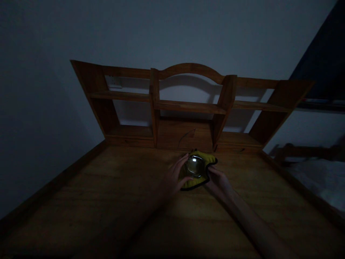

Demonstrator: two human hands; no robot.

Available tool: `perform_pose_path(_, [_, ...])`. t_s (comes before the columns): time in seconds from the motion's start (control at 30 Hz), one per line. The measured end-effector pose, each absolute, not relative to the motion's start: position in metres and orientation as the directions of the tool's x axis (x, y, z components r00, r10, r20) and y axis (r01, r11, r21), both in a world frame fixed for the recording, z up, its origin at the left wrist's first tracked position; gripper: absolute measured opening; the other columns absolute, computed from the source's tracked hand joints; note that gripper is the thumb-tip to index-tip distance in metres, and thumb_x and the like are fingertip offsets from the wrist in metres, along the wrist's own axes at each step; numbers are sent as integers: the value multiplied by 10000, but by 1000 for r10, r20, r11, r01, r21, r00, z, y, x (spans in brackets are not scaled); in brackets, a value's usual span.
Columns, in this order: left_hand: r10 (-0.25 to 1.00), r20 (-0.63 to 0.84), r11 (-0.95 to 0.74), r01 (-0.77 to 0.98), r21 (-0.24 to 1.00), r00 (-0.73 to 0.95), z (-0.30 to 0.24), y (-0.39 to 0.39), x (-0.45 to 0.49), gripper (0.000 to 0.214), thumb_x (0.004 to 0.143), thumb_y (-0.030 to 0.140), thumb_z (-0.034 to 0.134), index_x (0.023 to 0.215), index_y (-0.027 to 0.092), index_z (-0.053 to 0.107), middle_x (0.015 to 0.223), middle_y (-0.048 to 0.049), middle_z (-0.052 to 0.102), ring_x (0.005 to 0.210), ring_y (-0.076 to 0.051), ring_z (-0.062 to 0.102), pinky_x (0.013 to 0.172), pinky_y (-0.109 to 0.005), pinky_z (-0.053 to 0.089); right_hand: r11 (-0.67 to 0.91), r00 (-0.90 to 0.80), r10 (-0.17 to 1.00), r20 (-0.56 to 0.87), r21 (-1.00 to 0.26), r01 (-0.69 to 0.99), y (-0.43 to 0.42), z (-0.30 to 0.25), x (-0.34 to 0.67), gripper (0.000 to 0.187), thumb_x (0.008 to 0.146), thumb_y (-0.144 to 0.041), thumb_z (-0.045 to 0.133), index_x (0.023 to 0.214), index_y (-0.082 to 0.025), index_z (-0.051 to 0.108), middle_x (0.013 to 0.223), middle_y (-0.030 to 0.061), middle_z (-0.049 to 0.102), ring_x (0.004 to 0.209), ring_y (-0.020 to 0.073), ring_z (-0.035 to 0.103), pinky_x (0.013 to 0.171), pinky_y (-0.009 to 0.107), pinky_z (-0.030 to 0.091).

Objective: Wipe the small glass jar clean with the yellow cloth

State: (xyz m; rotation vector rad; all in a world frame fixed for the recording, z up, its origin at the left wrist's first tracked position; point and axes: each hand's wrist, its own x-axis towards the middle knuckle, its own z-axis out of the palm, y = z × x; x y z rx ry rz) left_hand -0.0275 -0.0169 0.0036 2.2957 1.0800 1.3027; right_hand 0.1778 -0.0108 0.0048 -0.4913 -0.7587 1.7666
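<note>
A small clear glass (194,166) sits wrapped in a yellow cloth with a dark edge (201,180) above the far middle of a wooden desk (107,201). My left hand (176,175) curls around the left side of the glass and cloth, fingers bent against them. My right hand (217,178) grips the cloth's right edge just below the glass. The scene is dim, so fine finger detail is hard to see.
A wooden hutch (188,106) with bare shelves and an arched top stands at the desk's back against a pale wall. A raised rim runs along the desk's left and right sides. Part of a bed (318,180) shows at the right.
</note>
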Motion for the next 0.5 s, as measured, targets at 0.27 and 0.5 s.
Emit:
perform_pose_path(0.27, [728, 620, -678, 436, 591, 292, 5, -18, -27, 709, 802, 323, 674, 1399, 296, 293, 1459, -60, 397, 1364, -227, 349, 1129, -444, 322, -205, -315, 948, 35, -692, -693, -10, 3, 179, 289, 781, -169, 645, 1047, -282, 643, 1041, -26, 708, 966, 194, 645, 939, 394, 485])
perform_pose_path(0.5, [734, 614, -672, 441, 594, 291, 5, -18, -27, 715, 796, 327, 680, 1398, 304, 294, 1460, -52, 398, 1360, -221, 355, 1130, -433, 325, -216, -317, 948, 17, -697, -684, -10, 5, 178, 303, 777, -177, 649, 1062, -281, 637, 1045, -25, 710, 971, 191, 648, 936, 385, 488])
